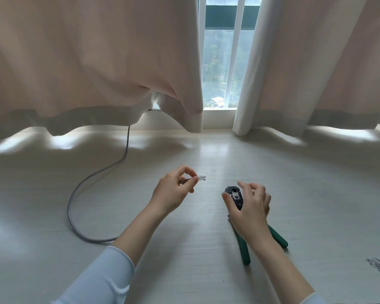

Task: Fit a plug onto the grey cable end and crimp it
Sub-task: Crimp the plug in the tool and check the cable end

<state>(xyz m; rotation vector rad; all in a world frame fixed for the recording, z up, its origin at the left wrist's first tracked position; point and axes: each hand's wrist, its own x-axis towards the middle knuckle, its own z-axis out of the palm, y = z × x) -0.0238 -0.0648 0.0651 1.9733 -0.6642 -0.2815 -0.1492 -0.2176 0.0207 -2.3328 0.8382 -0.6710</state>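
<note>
Pale sleeves (101, 279) are seen nearest, forearms reaching out over the counter (184, 270). Landmark taken: the crimping tool (241, 216), lying flat on the counter, green handles splayed toward the viewer, black head pointing away.

Right hand (249, 212) is poised directly over the tool's head and pivot, fingers loosely spread and arched; nothing is yet gripped, and contact with the tool cannot be confirmed.

Left of the tool, held above the counter, the left hand (173, 190) pinches the grey cable end between thumb and forefinger. The clear plug (201, 178) projects from the fingertips, pointing toward the tool's side. How fully the wires are seated cannot be told.

Further left, the grey cable (75, 194) loops across the counter and runs off beyond the tool, under the curtain (86, 73). A window (224, 62) is seen behind.

Judged risks: the uncrimped plug may slide off if the pinch loosens or the cable is tugged; a plug entered crooked into the die would be crimped badly.
</note>
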